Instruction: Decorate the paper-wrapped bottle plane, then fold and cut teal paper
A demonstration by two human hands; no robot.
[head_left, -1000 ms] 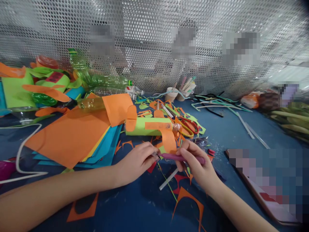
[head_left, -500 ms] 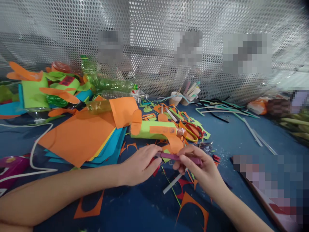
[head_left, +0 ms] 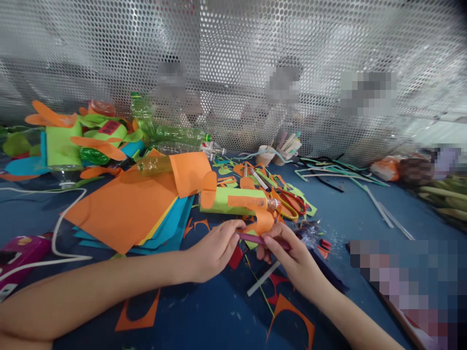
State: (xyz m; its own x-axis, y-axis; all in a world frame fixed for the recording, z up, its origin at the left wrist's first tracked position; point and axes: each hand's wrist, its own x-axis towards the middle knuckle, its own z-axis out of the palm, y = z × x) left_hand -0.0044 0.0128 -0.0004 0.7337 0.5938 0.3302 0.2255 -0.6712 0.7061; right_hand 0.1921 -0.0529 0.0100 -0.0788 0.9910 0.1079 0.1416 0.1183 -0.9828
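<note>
over the blue table (head_left: 204, 311), both hands' fingers (head_left: 233, 232) pinch the purple pen (head_left: 257, 239).

Right hand (head_left: 292, 260) slid along purple pen (head_left: 260, 239) toward 9 o'clock, now close to left hand (head_left: 215, 250); less pen showing between. Left fingertips pinching pen's tip as before, slightly raised toward 12.

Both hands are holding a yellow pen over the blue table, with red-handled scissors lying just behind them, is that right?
Not quite: the pen is purple, not yellow, as the head view shows. Left hand and right hand hold it over the blue table, scissors behind.
</note>
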